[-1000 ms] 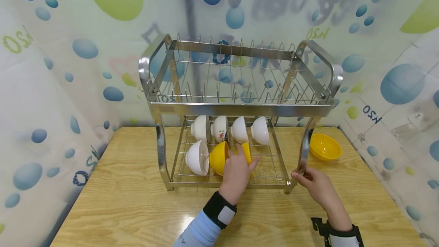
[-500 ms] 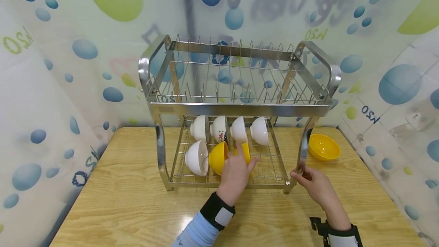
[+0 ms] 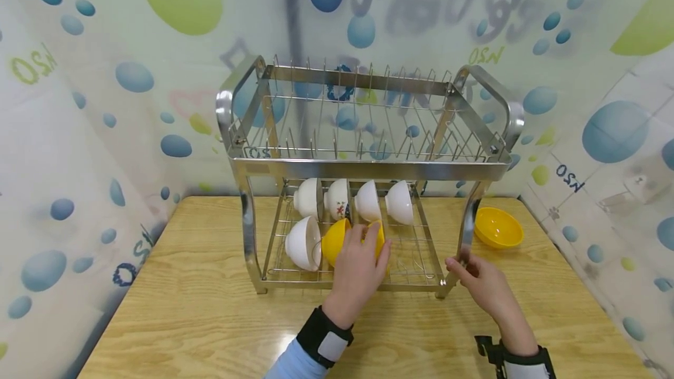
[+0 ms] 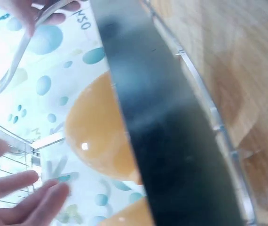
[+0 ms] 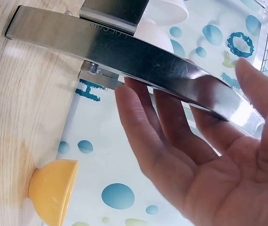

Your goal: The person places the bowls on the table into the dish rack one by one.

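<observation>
My left hand (image 3: pixel 357 266) is over the lower shelf, in front of two yellow bowls standing on edge: the left one (image 3: pixel 333 243) and the right one (image 3: pixel 380 238), partly hidden by the fingers. In the left wrist view, its loosely bent fingers (image 4: pixel 26 197) appear apart from the nearer yellow bowl (image 4: pixel 96 132). My right hand (image 3: pixel 485 285) grips the front right leg of the metal dish rack (image 3: pixel 368 169); the right wrist view shows thumb and fingers on either side of that leg (image 5: pixel 171 70).
Several white bowls (image 3: pixel 399 202) stand on edge along the back of the lower shelf, and another white bowl (image 3: pixel 302 243) is at front left. Outside the rack, a yellow bowl (image 3: pixel 499 227) sits upright on the wooden table (image 3: pixel 184 309). Wire prongs line the upper tier.
My left hand has drawn back slightly toward the front left, its fingers coming off the right yellow bowl and closer together. The right hand keeps its hold on the rack leg.
</observation>
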`<act>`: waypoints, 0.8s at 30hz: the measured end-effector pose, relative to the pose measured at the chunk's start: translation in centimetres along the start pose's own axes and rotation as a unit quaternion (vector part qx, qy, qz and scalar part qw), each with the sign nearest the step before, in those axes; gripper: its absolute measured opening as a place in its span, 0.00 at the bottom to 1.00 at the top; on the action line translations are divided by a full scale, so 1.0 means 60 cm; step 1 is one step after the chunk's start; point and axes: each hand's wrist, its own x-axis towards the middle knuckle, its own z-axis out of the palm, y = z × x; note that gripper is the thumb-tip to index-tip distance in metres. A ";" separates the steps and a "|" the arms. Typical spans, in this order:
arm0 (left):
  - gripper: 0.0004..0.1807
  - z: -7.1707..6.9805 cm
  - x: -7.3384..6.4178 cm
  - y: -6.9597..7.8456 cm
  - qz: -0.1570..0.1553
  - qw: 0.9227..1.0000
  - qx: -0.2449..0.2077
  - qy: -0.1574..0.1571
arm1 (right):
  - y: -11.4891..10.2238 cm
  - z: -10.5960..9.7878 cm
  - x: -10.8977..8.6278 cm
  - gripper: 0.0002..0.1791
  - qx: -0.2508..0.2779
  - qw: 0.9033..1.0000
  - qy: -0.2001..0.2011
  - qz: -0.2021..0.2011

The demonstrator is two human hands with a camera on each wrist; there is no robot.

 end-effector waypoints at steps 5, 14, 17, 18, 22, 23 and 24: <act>0.20 0.008 -0.005 -0.020 0.069 0.994 -0.067 0.049 | 0.001 0.005 0.004 0.32 0.027 1.000 0.012 -0.002; 0.22 -0.004 -0.009 -0.054 0.090 0.989 -0.081 0.089 | 0.005 0.005 0.010 0.40 0.085 0.995 0.049 -0.013; 0.22 -0.007 -0.013 -0.065 0.083 0.990 -0.075 0.090 | 0.007 0.003 0.011 0.42 0.085 0.994 0.062 -0.004; 0.23 -0.008 -0.014 -0.069 0.081 0.990 -0.073 0.090 | 0.008 0.002 0.011 0.42 0.085 0.994 0.066 0.000; 0.23 -0.010 -0.017 -0.082 0.070 0.991 -0.072 0.087 | 0.012 -0.001 0.012 0.43 0.084 0.994 0.068 0.020; 0.24 -0.011 -0.017 -0.085 0.068 0.991 -0.071 0.086 | 0.014 -0.002 0.013 0.43 0.083 0.994 0.067 0.025; 0.23 -0.011 -0.017 -0.088 0.066 0.992 -0.070 0.086 | 0.015 -0.003 0.013 0.43 0.082 0.994 0.066 0.030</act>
